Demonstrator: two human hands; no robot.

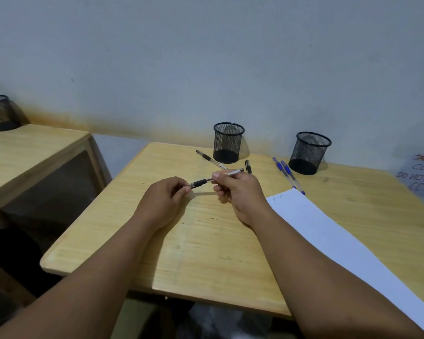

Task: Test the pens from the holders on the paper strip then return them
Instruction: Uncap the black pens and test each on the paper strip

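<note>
Both hands hold one black pen (pixel 207 180) above the table (pixel 206 241): left hand (pixel 163 200) pinches its tip end, right hand (pixel 239 192) is closed around the barrel. Paper strip (pixel 328 231) lies just right; two mesh holders (pixel 228 142) stand behind, loose pens beside them.

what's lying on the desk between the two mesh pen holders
In the head view, between the left holder and the right holder lie a black pen cap and two blue pens, side by side near the right one.
</note>
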